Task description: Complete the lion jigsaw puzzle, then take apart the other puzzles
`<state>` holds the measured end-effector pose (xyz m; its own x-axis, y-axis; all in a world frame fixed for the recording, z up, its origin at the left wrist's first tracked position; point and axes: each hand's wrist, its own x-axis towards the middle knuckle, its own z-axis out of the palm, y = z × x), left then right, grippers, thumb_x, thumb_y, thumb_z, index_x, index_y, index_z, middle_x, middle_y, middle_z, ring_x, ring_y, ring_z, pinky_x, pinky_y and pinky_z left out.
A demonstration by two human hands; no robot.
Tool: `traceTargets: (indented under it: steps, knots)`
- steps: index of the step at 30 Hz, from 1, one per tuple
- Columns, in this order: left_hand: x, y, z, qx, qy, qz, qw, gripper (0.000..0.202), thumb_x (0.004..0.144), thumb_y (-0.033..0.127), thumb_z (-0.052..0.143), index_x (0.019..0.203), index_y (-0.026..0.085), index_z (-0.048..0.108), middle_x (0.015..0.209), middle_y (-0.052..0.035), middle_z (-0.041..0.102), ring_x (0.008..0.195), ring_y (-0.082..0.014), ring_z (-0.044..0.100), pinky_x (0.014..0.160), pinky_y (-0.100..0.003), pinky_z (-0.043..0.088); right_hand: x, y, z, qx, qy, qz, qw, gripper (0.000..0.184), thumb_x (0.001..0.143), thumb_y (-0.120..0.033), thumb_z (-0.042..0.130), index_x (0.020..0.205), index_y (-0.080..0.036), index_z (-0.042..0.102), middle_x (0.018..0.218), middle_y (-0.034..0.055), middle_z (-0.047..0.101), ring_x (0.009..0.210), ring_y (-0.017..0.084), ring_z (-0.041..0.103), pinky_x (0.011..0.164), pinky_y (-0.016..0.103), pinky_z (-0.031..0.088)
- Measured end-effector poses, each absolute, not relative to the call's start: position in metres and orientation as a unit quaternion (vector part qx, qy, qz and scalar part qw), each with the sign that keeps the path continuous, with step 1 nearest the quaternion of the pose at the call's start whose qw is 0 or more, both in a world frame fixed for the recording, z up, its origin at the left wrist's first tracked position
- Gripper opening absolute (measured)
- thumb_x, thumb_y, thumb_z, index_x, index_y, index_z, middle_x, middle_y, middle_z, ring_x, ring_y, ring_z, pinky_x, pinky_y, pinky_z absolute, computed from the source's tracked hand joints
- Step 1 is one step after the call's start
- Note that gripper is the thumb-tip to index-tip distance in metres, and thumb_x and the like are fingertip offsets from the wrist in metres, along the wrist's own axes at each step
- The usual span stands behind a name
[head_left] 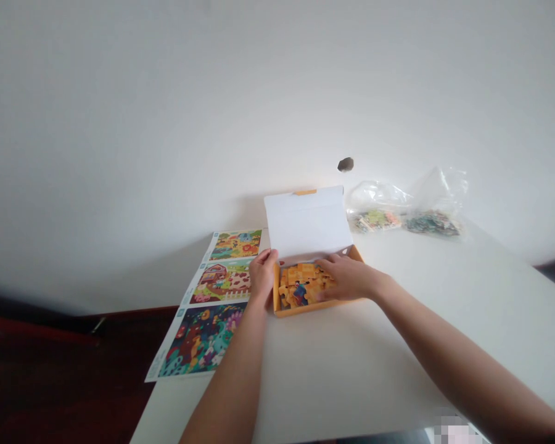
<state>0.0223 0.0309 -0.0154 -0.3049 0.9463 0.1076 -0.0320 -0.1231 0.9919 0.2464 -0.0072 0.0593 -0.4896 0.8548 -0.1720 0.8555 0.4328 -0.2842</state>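
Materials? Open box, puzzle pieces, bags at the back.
The open box looks like thin card: white inside, orange edges, folding lid. The puzzle pieces seem matte printed cardboard, hard to confirm. The bags look like thin clear plastic, creased and glossy.

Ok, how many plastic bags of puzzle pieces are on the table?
2: a clear plastic bag just right of the open puzzle box, and a second clear plastic bag farther right, both along the table's far edge.

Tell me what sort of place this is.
Probably a room in a home: a white table stands against a plain white wall above a dark floor, with a children's jigsaw puzzle box and bagged puzzle pieces on it.
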Motion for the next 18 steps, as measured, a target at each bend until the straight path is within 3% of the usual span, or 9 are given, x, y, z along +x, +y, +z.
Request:
traceTargets:
  steps: [3,7,13,18]
  knots:
    - [0.029,0.024,-0.011,0.436,0.518,0.627,0.385,0.027,0.070,0.041,0.067,0.060,0.017,0.058,0.055,0.0043,0.045,0.056,-0.0109,0.039,0.055,-0.023,0.034,0.219,-0.009,0.059,0.539,0.824,-0.166,0.059,0.093,0.066,-0.070,0.069,0.140,-0.018,0.047,0.130,0.0232,0.053,0.118,0.043,0.051,0.090,0.055,0.045]
    - [0.037,0.017,-0.010,0.438,0.507,0.639,0.378,0.029,0.071,0.040,0.065,0.058,0.018,0.052,0.055,0.0044,0.038,0.056,-0.0105,0.034,0.053,-0.023,0.030,0.194,-0.019,0.049,0.510,0.854,-0.104,0.024,0.076,0.066,-0.063,0.075,0.119,-0.012,0.058,0.117,0.0224,0.062,0.111,0.040,0.054,0.095,0.061,0.037]
    - [0.040,0.018,-0.012,0.437,0.499,0.641,0.386,0.027,0.071,0.038,0.066,0.059,0.017,0.054,0.056,0.0043,0.041,0.057,-0.0105,0.036,0.054,-0.022,0.031,0.201,-0.013,0.048,0.491,0.861,-0.129,0.009,0.050,0.067,-0.048,0.077,0.102,-0.015,0.066,0.099,0.0149,0.071,0.097,0.034,0.064,0.088,0.044,0.044]
    - [0.041,0.021,-0.012,0.430,0.483,0.649,0.400,0.020,0.070,0.035,0.067,0.064,0.017,0.062,0.058,0.0031,0.050,0.058,-0.0112,0.043,0.057,-0.022,0.036,0.226,0.002,0.073,0.505,0.838,-0.200,-0.057,0.022,0.081,-0.033,0.063,0.097,-0.019,0.071,0.093,0.0091,0.074,0.083,0.023,0.067,0.070,0.027,0.044]
